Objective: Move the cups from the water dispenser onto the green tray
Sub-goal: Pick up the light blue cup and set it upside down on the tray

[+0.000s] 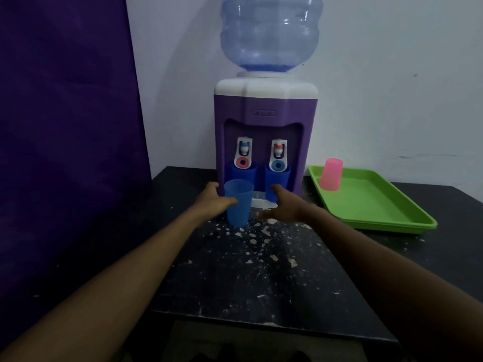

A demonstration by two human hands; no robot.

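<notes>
A purple water dispenser (265, 121) stands at the back of the black table. My left hand (213, 201) grips a light blue cup (239, 205) upright, just in front of the dispenser's left tap. A dark blue cup (244, 175) sits under the left tap, partly hidden by the light blue one. Another dark blue cup (278, 178) sits under the right tap. My right hand (283, 205) is right at this cup with fingers spread, its upper fingertip against the cup's side. On the green tray (376, 205) at the right, a pink cup (331, 177) stands upside down at the far left corner.
The black table (248, 270) is scratched and flecked with white bits in front of the dispenser. A purple curtain (65, 126) hangs close on the left. A white wall is behind. A large blue water bottle (270, 32) tops the dispenser.
</notes>
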